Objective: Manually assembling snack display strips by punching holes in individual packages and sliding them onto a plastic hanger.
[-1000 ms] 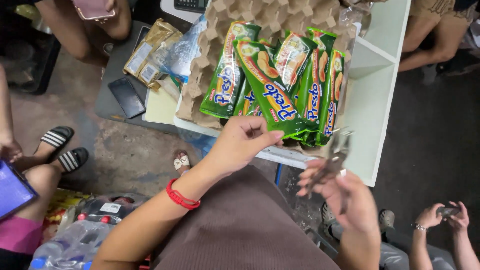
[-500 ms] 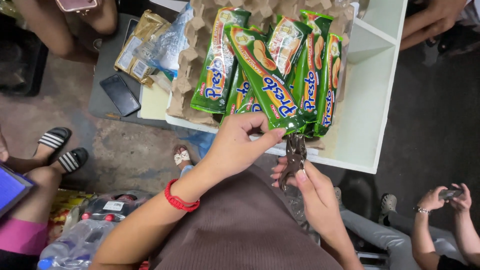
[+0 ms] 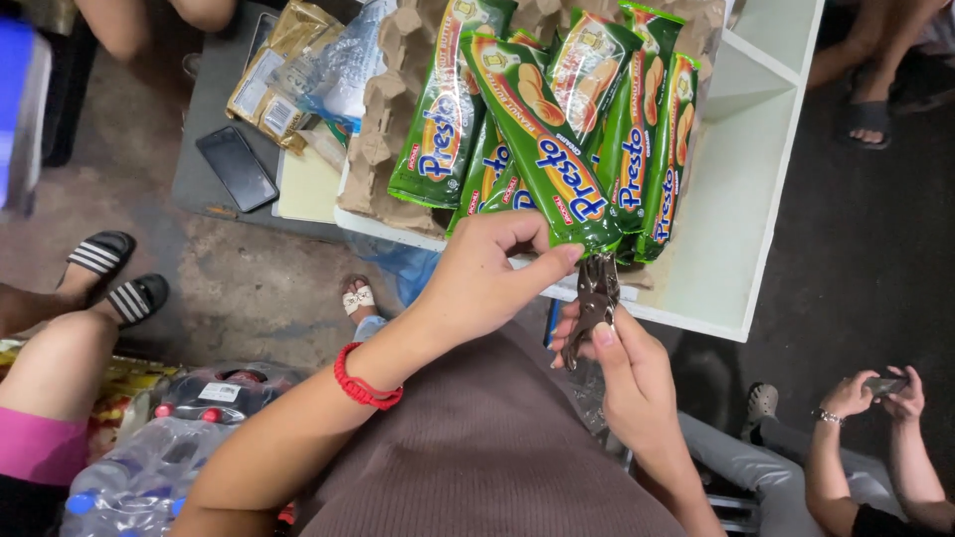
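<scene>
The left hand [image 3: 477,283] pinches the lower end of a long green plastic snack packet [image 3: 537,149] between thumb and fingers, holding it at the near edge of the white surface [image 3: 736,229], where it lies on top of several more green packets [image 3: 647,139] spread over a brown cardboard egg tray [image 3: 383,129]. The right hand [image 3: 627,368] is clenched round a small metal plier-like hand punch [image 3: 594,298], whose jaws sit right at the pinched end. Whether they have bitten yet cannot be told; the other packets look untouched, so most work seems left.
</scene>
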